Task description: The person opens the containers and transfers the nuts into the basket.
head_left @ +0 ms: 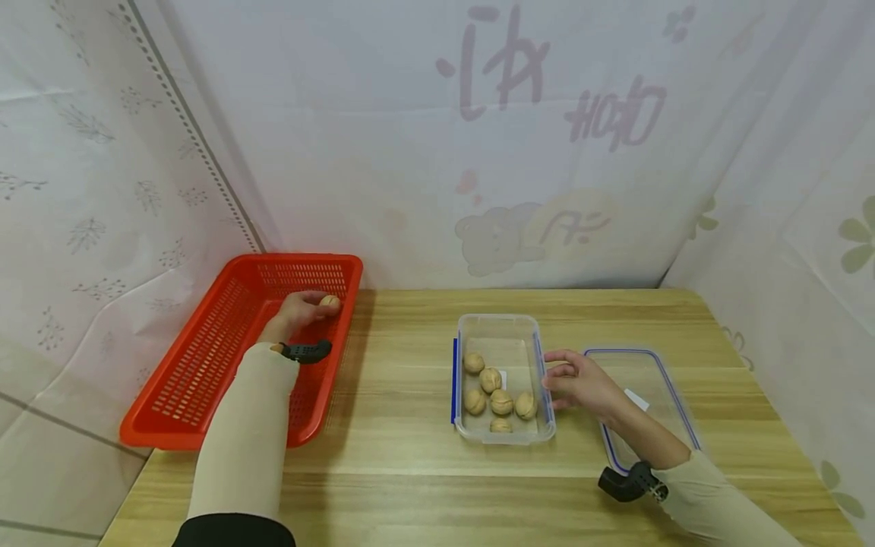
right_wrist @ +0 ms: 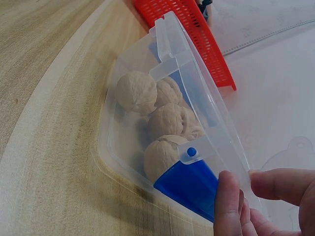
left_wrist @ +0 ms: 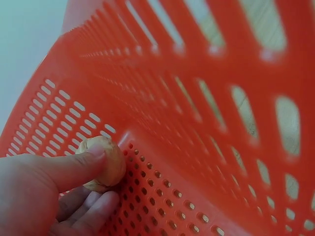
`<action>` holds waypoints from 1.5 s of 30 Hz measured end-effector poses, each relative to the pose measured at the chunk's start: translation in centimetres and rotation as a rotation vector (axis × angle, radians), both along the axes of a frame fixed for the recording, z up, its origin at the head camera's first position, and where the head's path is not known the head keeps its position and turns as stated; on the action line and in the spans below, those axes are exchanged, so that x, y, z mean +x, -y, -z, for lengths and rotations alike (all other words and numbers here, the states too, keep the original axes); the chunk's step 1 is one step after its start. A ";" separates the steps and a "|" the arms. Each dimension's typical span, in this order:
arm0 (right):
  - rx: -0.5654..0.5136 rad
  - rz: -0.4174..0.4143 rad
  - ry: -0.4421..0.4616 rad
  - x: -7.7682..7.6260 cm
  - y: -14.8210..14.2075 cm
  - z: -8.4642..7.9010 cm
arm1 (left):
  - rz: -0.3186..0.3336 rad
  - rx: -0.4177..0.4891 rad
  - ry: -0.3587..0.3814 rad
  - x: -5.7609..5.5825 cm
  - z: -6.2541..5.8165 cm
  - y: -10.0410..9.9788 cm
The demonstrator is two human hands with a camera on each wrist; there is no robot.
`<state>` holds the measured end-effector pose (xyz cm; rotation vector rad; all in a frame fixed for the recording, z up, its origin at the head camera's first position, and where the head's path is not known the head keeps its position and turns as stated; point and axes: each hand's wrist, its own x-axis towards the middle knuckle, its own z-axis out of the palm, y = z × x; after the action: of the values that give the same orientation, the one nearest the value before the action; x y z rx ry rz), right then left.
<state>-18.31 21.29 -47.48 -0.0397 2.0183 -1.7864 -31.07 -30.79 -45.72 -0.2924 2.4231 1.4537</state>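
Observation:
My left hand [head_left: 301, 311] is inside the red plastic basket [head_left: 355, 285] and pinches a walnut [left_wrist: 114, 164] between thumb and fingers, close over the perforated floor near a corner. In the middle of the table stands a clear plastic container [head_left: 499, 325] with blue side latches, its top off. Several walnuts [head_left: 501, 403] lie inside it, mostly toward the near end. My right hand [head_left: 581, 386] holds the container's right side at the rim, thumb and fingers beside the blue latch [right_wrist: 189, 189].
The container's clear lid [head_left: 656, 387], with a blue seal around its edge, lies flat on the wooden table [head_left: 403, 448], partly under the right forearm. Printed white cloth [head_left: 383, 152] hangs behind the table and along both sides.

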 end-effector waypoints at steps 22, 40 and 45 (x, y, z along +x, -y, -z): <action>-0.006 -0.008 -0.005 0.1 0.1 0.0 | 0.027 -0.008 0.000 0.1 -1.2 1.1; 0.005 -0.009 -0.006 0.1 0.1 -0.1 | 0.262 -0.298 -0.178 0.8 -7.3 -0.2; 0.001 -0.007 -0.001 0.1 0.1 -0.2 | 0.298 -0.313 -0.223 1.2 -8.4 -1.1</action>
<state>-18.20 21.24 -47.33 -0.0478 2.0174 -1.7818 -29.85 -29.74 -37.33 0.1706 2.7271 1.0260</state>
